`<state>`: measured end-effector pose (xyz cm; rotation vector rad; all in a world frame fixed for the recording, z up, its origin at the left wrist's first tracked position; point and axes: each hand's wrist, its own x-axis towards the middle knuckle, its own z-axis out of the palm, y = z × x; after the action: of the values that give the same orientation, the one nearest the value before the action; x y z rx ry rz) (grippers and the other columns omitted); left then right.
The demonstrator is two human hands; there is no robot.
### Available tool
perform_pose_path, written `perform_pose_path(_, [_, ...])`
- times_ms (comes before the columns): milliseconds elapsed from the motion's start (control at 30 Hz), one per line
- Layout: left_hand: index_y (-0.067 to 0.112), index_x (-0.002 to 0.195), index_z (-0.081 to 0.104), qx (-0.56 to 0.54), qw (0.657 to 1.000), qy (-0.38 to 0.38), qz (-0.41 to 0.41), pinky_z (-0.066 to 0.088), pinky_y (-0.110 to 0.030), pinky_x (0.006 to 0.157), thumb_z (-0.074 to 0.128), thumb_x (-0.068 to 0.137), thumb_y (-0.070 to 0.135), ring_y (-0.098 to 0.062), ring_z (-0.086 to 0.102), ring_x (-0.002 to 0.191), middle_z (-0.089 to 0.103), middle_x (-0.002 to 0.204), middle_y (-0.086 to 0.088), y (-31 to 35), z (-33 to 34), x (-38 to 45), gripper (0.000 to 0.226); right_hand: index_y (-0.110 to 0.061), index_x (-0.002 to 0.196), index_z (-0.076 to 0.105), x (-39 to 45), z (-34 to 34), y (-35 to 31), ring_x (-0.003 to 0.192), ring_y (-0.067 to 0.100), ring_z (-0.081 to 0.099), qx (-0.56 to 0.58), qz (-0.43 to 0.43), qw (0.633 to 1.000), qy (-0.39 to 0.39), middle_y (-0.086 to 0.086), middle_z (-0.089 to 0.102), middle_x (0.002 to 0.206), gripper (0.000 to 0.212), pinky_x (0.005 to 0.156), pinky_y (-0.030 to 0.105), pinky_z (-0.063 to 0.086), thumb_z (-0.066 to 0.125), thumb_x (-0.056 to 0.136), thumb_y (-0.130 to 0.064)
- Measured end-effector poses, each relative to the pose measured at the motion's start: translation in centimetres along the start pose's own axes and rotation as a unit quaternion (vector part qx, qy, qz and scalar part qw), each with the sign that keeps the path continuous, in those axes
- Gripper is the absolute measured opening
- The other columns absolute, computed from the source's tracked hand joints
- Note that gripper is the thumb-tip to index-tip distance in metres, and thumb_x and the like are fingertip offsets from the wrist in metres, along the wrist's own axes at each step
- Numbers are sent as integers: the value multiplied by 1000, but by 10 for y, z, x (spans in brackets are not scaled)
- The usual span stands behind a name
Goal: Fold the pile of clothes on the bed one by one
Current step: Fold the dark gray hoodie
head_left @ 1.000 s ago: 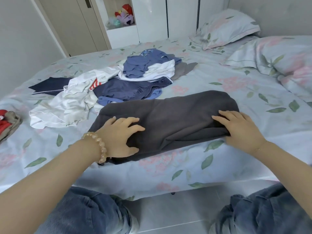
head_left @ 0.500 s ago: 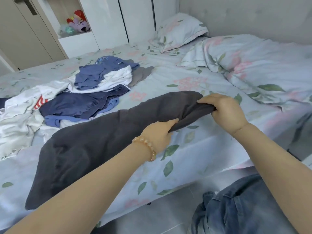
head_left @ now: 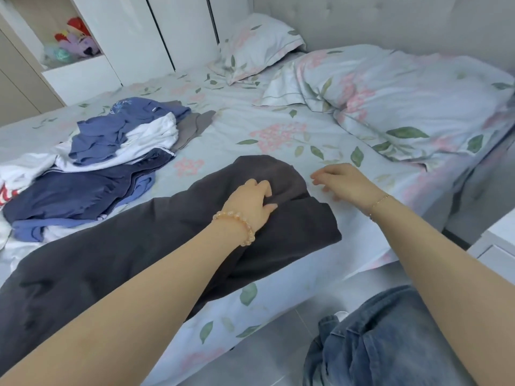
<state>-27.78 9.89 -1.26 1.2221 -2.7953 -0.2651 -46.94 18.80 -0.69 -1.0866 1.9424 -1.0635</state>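
Grip first: your left hand now rests on the dark grey garment with its fingers curled into the cloth near the folded right end, thumb tucked against a crease, whereas half a second ago it pinched the lower edge of that same end. Your right hand has let go; a moment ago it clutched the bunched tip of the garment, and now it hovers just beside the cloth over the bed sheet, fingers loosely spread and holding nothing. The garment's right end, which you had lifted and drawn tight between both hands, now lies doubled back on itself in a rounded fold, while the rest stretches left along the near edge of the bed. Beyond it, the pile of clothes in blue, navy and white sits where it was, well apart from your hands. Farther right lie the rumpled floral duvet and the pillow at the headboard. Your view has swung slightly right, so more of the duvet shows.
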Motion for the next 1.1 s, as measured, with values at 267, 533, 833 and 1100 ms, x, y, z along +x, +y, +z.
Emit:
perform_pose_path(267, [-8,86,61,-406,914,-3,-22,48,-32,78,55,97,26,-15,58,74,64,80,-9,-25,-46,-7,36,-15,89,74,-4,25,-28,77,-3,60,153,-84,983,-57,-9,71,87,24,70,10,43,68,87,-38])
perform_pose_path(533, [19,91,63,-455,882,-115,-26,49,-25,67,49,99,34,-17,56,74,59,86,-9,-3,-72,-19,22,-11,75,61,-13,6,-34,62,20,57,208,38,977,36,5,64,81,44,58,28,47,39,100,-40])
perform_pose_path(833, [16,106,63,-297,950,56,-80,48,-24,83,68,87,22,-13,61,89,67,97,2,-21,-48,21,21,-7,106,68,-23,-7,2,61,12,61,58,65,992,-87,1,67,78,48,56,22,49,70,82,-49])
perform_pose_path(1100, [10,131,53,-158,969,-54,-181,39,-33,101,63,84,54,-27,50,123,53,134,-5,-47,-14,78,65,-13,69,59,-15,6,5,65,12,52,-19,-7,999,-44,-3,55,69,24,60,21,42,78,79,-24])
